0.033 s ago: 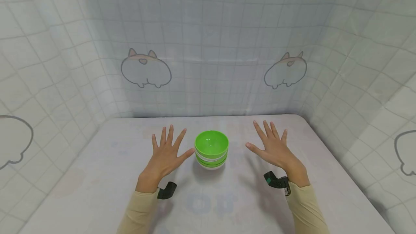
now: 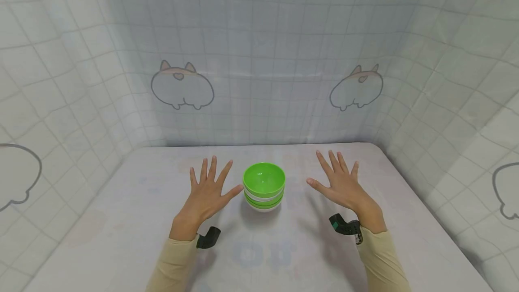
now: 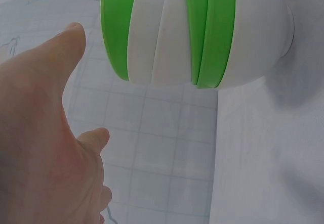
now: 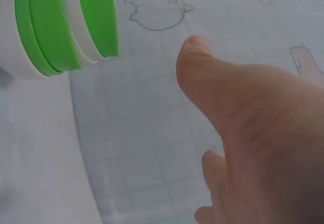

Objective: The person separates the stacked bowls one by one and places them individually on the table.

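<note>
A stack of nested green and white bowls [image 2: 264, 184] stands upright on the table, its top bowl green inside. To its left my left hand [image 2: 206, 198] is held palm down with fingers spread, the thumb tip close by the stack's rim in the head view. On the other side my right hand [image 2: 343, 188] is spread the same way, farther from the bowls. Neither hand holds anything. From the left wrist, the stack's banded sides [image 3: 172, 32] show beyond the thumb; the right wrist view has part of the stack [image 4: 53, 27] at its upper left.
The pale table [image 2: 259, 265] carries faint printed marks. A grid-patterned cloth [image 2: 263, 80] with cartoon animal drawings rises behind it and along both sides. Dark wrist bands with small mounts [image 2: 208, 238] sit at both cuffs.
</note>
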`<move>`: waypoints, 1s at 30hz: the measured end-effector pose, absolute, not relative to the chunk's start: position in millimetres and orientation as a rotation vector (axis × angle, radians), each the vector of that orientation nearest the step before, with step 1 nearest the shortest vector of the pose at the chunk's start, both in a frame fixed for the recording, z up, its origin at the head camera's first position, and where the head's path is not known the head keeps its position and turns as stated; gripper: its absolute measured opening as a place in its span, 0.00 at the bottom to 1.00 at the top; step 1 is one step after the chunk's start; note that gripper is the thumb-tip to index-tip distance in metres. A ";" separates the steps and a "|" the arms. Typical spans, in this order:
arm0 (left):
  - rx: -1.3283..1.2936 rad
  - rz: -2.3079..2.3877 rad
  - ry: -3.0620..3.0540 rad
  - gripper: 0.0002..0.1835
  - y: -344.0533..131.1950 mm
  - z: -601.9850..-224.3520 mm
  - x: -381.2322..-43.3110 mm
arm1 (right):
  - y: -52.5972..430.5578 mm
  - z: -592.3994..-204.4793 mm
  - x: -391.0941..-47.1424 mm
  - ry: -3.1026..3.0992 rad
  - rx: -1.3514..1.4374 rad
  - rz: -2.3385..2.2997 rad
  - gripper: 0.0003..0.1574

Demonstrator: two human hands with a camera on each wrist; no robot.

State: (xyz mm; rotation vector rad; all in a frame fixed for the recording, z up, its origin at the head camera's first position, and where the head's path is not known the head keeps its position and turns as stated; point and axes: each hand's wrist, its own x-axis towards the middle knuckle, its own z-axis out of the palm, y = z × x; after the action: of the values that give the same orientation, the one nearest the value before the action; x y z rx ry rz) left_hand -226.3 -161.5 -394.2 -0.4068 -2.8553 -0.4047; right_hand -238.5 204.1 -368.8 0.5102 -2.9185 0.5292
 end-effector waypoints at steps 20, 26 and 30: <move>-0.671 -1.026 -2.887 0.49 -154.1 -397.9 -231.9 | 192.7 -371.7 -241.3 -2.847 0.601 0.695 0.65; -0.642 -1.193 -2.892 0.56 -141.3 -398.2 -238.0 | 173.3 -382.7 -244.3 -2.832 0.673 0.800 0.70; -0.681 -1.255 -2.839 0.55 -130.0 -397.1 -244.7 | 161.6 -393.6 -246.6 -2.837 0.755 0.824 0.70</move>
State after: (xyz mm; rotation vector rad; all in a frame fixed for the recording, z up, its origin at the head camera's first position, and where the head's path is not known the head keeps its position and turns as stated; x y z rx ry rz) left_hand -244.7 -130.0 -397.1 -0.6815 -2.8387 -1.2551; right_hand -246.6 161.6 -393.6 0.7551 -2.8367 0.8237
